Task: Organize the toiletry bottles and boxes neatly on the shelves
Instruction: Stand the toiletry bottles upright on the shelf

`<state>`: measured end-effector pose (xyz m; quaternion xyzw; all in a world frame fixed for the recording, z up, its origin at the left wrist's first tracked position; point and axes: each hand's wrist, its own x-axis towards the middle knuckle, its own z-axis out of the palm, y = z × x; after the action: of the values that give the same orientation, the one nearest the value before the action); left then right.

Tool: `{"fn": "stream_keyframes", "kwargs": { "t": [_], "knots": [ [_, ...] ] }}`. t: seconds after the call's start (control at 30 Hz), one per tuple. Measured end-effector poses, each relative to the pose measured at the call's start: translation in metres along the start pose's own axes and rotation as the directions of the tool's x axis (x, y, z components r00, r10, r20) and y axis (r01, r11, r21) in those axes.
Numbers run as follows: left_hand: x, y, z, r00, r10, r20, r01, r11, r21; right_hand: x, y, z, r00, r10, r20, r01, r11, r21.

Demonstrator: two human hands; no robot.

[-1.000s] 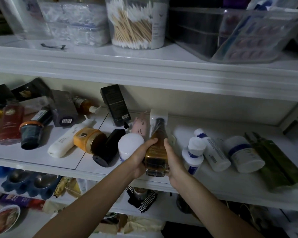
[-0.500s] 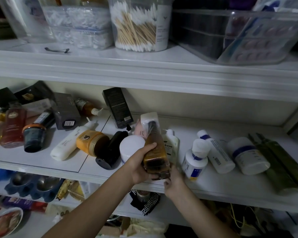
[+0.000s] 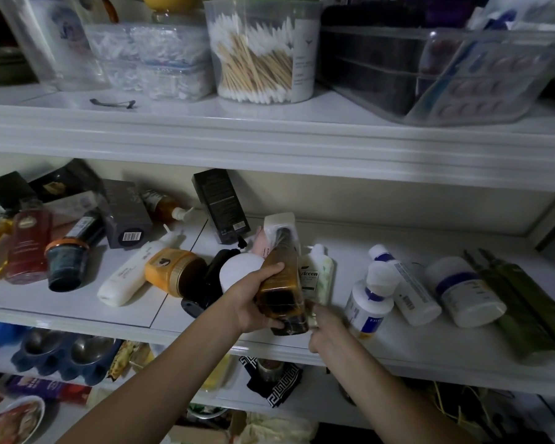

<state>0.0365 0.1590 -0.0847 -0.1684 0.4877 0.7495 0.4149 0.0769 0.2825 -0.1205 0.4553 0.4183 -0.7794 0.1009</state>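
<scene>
Your left hand (image 3: 253, 307) grips the amber bottle (image 3: 281, 283), tilted over the middle shelf's (image 3: 269, 342) front edge; your right hand (image 3: 326, 326) pinches its base. Bare shelf lies behind the white bottles (image 3: 398, 290).

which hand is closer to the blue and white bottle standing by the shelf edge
Right. The right hand sits just beside the blue and white bottle, almost touching it. The left hand is farther off, gripping the amber bottle.
</scene>
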Motion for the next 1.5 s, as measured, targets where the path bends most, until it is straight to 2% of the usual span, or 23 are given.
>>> {"fn": "stream_keyframes", "kwargs": {
  "t": [0.27,0.37,0.47,0.5,0.53,0.57,0.63,0.67,0.77,0.93,1.07,1.17,1.37,1.5],
  "knots": [
    [0.004,0.005,-0.007,0.999,-0.033,0.025,0.032,0.998,0.055,0.012,0.003,0.003,0.999,-0.009,-0.048,0.015,0.991,0.133],
    [0.004,0.006,-0.010,0.999,-0.033,0.025,0.032,0.998,0.058,0.020,0.007,0.003,0.995,-0.048,-0.091,0.065,0.978,0.198],
    [0.004,0.008,-0.014,0.999,-0.046,0.020,0.044,0.997,0.065,0.036,0.012,0.000,0.973,-0.101,-0.206,0.157,0.948,0.277],
    [0.004,0.010,-0.016,0.999,-0.050,0.016,0.048,0.996,0.071,0.041,0.016,-0.001,0.952,-0.157,-0.263,0.222,0.945,0.240],
    [0.003,0.011,-0.018,0.999,-0.051,0.011,0.050,0.996,0.080,0.043,0.019,-0.002,0.918,-0.231,-0.323,0.283,0.951,0.125],
    [0.004,0.012,-0.019,0.999,-0.047,0.007,0.046,0.995,0.090,0.046,0.022,-0.001,0.870,-0.321,-0.374,0.321,0.945,-0.065],
    [0.003,0.010,-0.018,1.000,-0.030,0.003,0.030,0.992,0.120,0.041,0.028,-0.003,0.776,-0.499,-0.386,0.312,0.836,-0.452],
    [0.004,0.006,-0.016,1.000,-0.017,-0.006,0.018,0.989,0.147,0.035,0.030,-0.003,0.751,-0.559,-0.350,0.310,0.767,-0.561],
    [0.008,-0.013,-0.008,0.998,0.019,-0.066,-0.004,0.976,0.216,0.029,0.037,-0.009,0.711,-0.673,-0.202,0.368,0.602,-0.709],
    [0.010,-0.018,-0.005,0.998,0.037,-0.060,-0.027,0.988,0.152,0.031,0.045,-0.016,0.677,-0.730,-0.098,0.426,0.497,-0.756],
    [0.009,-0.021,-0.005,0.998,0.043,-0.053,-0.037,0.993,0.116,0.030,0.038,-0.013,0.753,-0.658,-0.025,0.444,0.536,-0.718],
    [0.011,-0.023,-0.006,0.996,0.049,-0.071,-0.042,0.995,0.091,0.025,0.023,-0.015,0.813,-0.580,-0.054,0.413,0.639,-0.649],
    [0.010,-0.023,-0.003,0.996,0.038,-0.080,-0.032,0.996,0.080,-0.008,0.008,-0.023,0.856,-0.507,-0.101,0.392,0.764,-0.512],
    [0.006,-0.023,-0.004,0.995,0.050,-0.090,-0.045,0.997,0.060,-0.046,0.001,-0.026,0.877,-0.479,-0.023,0.436,0.816,-0.380]
  ]
}}
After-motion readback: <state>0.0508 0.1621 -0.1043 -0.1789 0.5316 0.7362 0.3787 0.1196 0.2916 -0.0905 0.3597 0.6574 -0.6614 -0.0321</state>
